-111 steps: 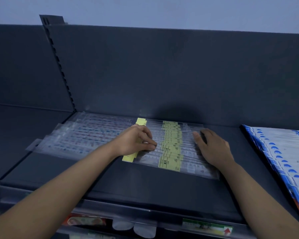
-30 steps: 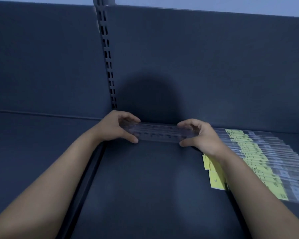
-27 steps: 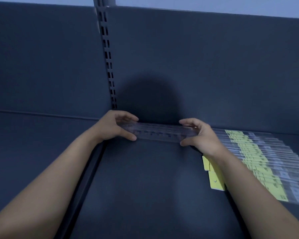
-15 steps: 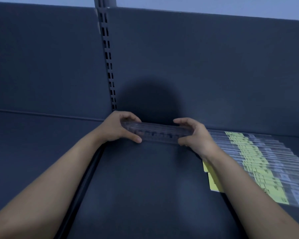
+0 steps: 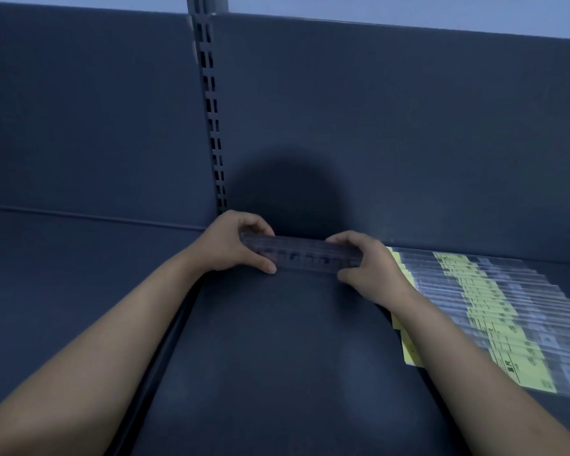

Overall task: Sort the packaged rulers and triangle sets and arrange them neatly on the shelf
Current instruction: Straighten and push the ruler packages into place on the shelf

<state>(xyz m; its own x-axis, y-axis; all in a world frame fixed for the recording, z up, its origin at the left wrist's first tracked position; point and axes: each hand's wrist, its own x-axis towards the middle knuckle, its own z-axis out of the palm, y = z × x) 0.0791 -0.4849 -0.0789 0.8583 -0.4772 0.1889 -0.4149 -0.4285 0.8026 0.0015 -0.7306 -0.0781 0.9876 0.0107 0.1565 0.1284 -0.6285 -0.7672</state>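
I am seeing a clear stack of packaged rulers being held level and crosswise near the back of the dark shelf, gripped at both ends, while a fanned row of yellow-labelled rulers is lying flat just to its right

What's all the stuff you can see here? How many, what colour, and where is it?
held ruler pack: one bundle (how many rulers are inside cannot be told), clear with dark marks, at the back of the shelf, between both hands
labelled ruler packs: many, overlapping in a row, clear with yellow labels, lying on the shelf at the right
shelf: one, dark blue-grey, under everything
back panel: one, dark blue-grey, upright behind the shelf
slotted post: one, grey, upright at the back, left of centre
left hand: one, grips the left end of the held ruler pack
right hand: one, grips its right end
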